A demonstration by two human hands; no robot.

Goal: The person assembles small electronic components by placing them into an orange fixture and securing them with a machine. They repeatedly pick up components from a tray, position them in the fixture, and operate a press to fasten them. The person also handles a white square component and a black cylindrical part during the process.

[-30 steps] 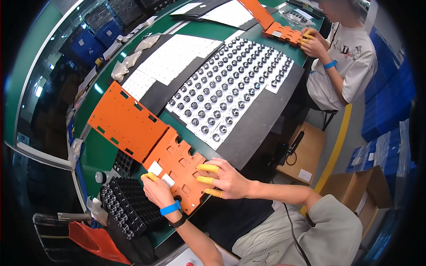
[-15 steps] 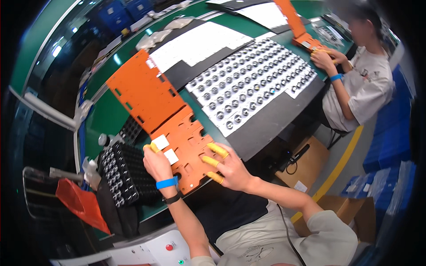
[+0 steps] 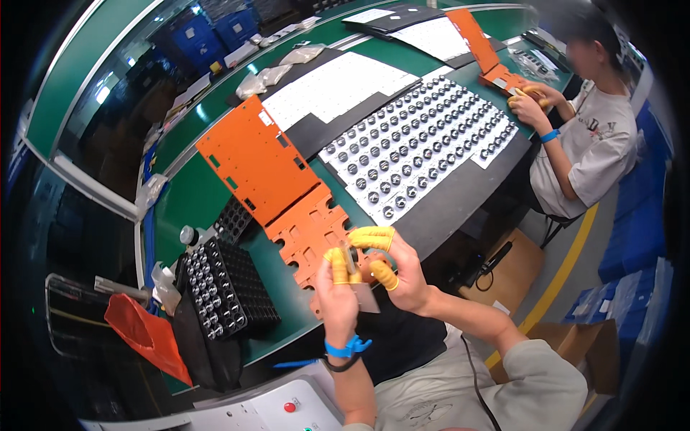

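Yellow finger covers are on the fingertips of both my hands. My left hand (image 3: 338,294) is closed in a pinch on a thin flat piece (image 3: 351,257), seen nearly edge-on. Below those fingers shows a pale square plate (image 3: 365,297), partly hidden by the hand. Close by on the right, my right hand (image 3: 402,276) reaches its bent index finger to the upper end of the thin piece, with the thumb apart from it. Beneath and beyond both hands lies an orange hinged fixture (image 3: 305,223), its far panel (image 3: 253,161) laid back and its near part full of cutouts.
A white sheet with rows of round black parts (image 3: 431,136) lies right of the fixture. Black trays of round parts (image 3: 215,291) stand at the left, near a red bag (image 3: 147,334). At the far right a co-worker (image 3: 582,144) handles another orange fixture (image 3: 478,43).
The two white squares are gone from the orange fixture. My left hand has moved right and lifted with flat pieces; my right hand has come up beside it from over the fixture.
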